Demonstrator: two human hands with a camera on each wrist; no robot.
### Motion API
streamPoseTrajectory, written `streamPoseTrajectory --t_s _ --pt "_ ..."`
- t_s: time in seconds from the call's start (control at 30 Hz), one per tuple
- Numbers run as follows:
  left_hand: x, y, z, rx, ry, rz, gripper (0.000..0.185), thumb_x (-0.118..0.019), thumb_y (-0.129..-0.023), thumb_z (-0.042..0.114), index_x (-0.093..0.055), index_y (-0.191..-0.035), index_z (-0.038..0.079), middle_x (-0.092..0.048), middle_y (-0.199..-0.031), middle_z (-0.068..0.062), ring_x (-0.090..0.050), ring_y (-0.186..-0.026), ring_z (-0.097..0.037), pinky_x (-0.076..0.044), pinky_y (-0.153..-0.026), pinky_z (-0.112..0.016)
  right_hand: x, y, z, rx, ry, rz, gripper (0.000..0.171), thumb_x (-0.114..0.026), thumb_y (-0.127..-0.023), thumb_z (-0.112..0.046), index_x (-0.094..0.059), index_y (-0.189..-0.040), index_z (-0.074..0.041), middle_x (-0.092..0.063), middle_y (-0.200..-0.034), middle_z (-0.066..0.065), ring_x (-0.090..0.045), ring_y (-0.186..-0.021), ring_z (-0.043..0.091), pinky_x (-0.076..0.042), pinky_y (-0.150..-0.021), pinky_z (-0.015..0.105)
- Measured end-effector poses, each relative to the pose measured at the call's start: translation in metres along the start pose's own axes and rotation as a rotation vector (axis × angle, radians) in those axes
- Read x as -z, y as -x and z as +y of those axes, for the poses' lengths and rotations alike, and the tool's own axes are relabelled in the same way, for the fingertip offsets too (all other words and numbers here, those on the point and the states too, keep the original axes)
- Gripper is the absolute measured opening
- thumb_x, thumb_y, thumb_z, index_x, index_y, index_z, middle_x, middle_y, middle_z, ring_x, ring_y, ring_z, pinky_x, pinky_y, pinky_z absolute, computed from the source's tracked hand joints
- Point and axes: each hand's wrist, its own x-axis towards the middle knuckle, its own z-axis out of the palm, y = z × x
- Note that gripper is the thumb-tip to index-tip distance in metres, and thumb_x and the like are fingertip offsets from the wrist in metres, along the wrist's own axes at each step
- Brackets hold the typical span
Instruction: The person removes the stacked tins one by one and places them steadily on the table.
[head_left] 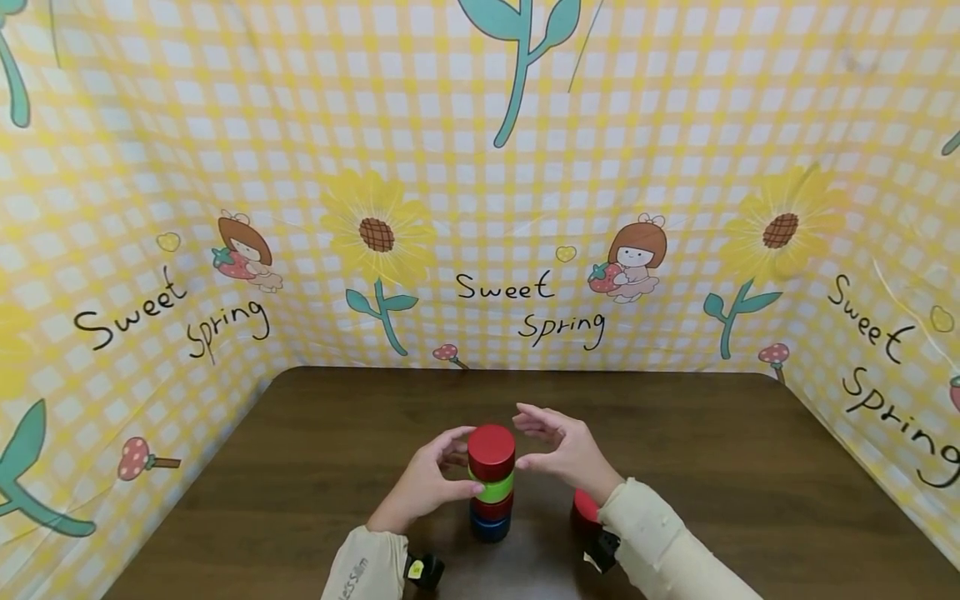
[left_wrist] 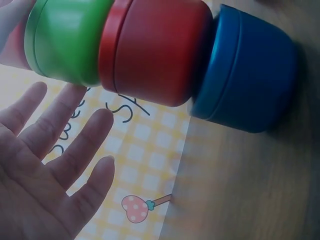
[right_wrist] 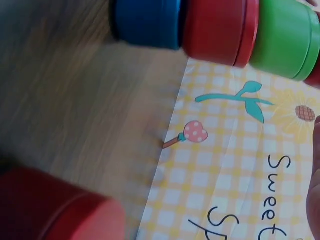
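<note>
A loose red round tin [head_left: 583,510] is seen nearest the camera in the head view, at about five o'clock from the stack and half hidden behind the right wrist; in the right wrist view it fills the lower left corner [right_wrist: 55,210] as a blurred red mass, a thing the left wrist view does not show at all.

Next comes the stack of four round lidded tins [head_left: 491,483], standing upright on the dark brown wooden table [head_left: 750,467] near its front middle. From the bottom it is built of a blue tin [head_left: 491,527], a red tin [head_left: 492,506], a green tin [head_left: 493,487] and a top red tin [head_left: 491,450]. The lower three are given close up by both wrist views, blue [left_wrist: 250,75], red [left_wrist: 155,50], green [left_wrist: 65,40].

The left hand [head_left: 423,483] is placed at nine o'clock of the stack, its fingers loosely curved towards the upper tins; in the left wrist view the fingers [left_wrist: 70,145] are seen spread and released, clear of the green tin. The right hand [head_left: 566,454] is held at three o'clock, fingers relaxed and open, just beside the top red tin without gripping it.

Farthest off, the yellow checked backdrop cloth [head_left: 480,167] printed with sunflowers is hung round the table.
</note>
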Motion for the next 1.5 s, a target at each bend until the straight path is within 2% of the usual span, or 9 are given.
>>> streamPoseTrajectory --t_s 0.07,0.17,0.3,0.53,0.7,0.9,1.1,1.5 --pt "-0.001 0.000 0.000 0.012 -0.001 -0.002 0.068 -0.078 -0.079 0.015 -0.046 -0.135 -0.003 -0.063 -0.115 -0.020 -0.059 -0.101 -0.032 -0.044 -0.089 -0.056 -0.001 -0.001 0.000 -0.010 -0.014 -0.011 0.067 -0.078 -0.081 -0.020 -0.049 -0.133 0.009 -0.061 -0.118 0.024 -0.059 -0.111 0.034 -0.043 -0.095 0.049" --pt "-0.001 -0.001 -0.001 0.029 -0.004 -0.003 0.068 -0.078 -0.079 0.013 -0.045 -0.136 -0.003 -0.063 -0.115 -0.020 -0.059 -0.101 -0.032 -0.045 -0.089 -0.055 -0.003 -0.002 0.000 -0.030 -0.012 -0.023 0.066 -0.077 -0.082 -0.020 -0.049 -0.133 0.009 -0.059 -0.120 0.025 -0.057 -0.112 0.039 -0.042 -0.095 0.050" --pt "-0.002 -0.001 -0.003 0.033 -0.003 -0.010 0.069 -0.079 -0.079 0.014 -0.045 -0.136 -0.004 -0.063 -0.115 -0.019 -0.059 -0.101 -0.032 -0.046 -0.088 -0.054 -0.006 -0.002 0.002 -0.033 0.005 -0.034 0.064 -0.077 -0.082 -0.017 -0.050 -0.132 0.010 -0.059 -0.118 0.025 -0.059 -0.111 0.035 -0.042 -0.094 0.051" --pt "-0.003 -0.002 -0.005 0.013 0.015 -0.019 0.063 -0.080 -0.078 0.015 -0.050 -0.130 -0.006 -0.063 -0.110 -0.017 -0.058 -0.098 -0.028 -0.045 -0.088 -0.055 -0.011 -0.004 0.002 0.053 0.055 -0.056 0.061 -0.078 -0.080 -0.010 -0.052 -0.129 0.014 -0.061 -0.113 0.024 -0.063 -0.102 0.031 -0.047 -0.088 0.048" --pt "-0.003 -0.002 -0.005 0.009 -0.005 -0.020 0.058 -0.080 -0.078 0.014 -0.054 -0.126 -0.006 -0.063 -0.110 -0.016 -0.058 -0.098 -0.028 -0.044 -0.089 -0.055 -0.013 -0.005 0.001 0.062 0.081 -0.057 0.059 -0.079 -0.078 -0.005 -0.053 -0.127 0.014 -0.061 -0.114 0.024 -0.064 -0.100 0.030 -0.048 -0.087 0.047" --pt "-0.004 -0.003 -0.003 0.029 -0.044 -0.023 0.057 -0.080 -0.078 0.014 -0.054 -0.125 -0.005 -0.063 -0.111 -0.015 -0.058 -0.098 -0.029 -0.047 -0.087 -0.046 -0.015 -0.006 0.002 0.085 0.102 -0.056 0.058 -0.080 -0.076 -0.002 -0.055 -0.125 0.014 -0.063 -0.110 0.022 -0.065 -0.098 0.026 -0.051 -0.086 0.040" --pt "-0.005 -0.003 -0.003 0.039 -0.059 -0.018 0.059 -0.081 -0.077 0.014 -0.054 -0.126 -0.004 -0.063 -0.111 -0.014 -0.058 -0.098 -0.028 -0.047 -0.085 -0.041 -0.018 -0.007 0.002 0.093 0.142 -0.045 0.058 -0.081 -0.075 -0.004 -0.056 -0.125 0.013 -0.064 -0.107 0.019 -0.066 -0.096 0.024 -0.052 -0.085 0.031" --pt "-0.006 -0.004 -0.004 0.033 -0.064 -0.034 0.061 -0.081 -0.076 0.014 -0.052 -0.127 -0.004 -0.062 -0.114 -0.015 -0.058 -0.099 -0.028 -0.049 -0.085 -0.047 -0.022 -0.007 0.001 0.083 0.186 -0.048 0.058 -0.082 -0.075 -0.008 -0.058 -0.125 0.009 -0.065 -0.106 0.014 -0.065 -0.097 0.021 -0.050 -0.085 0.026"
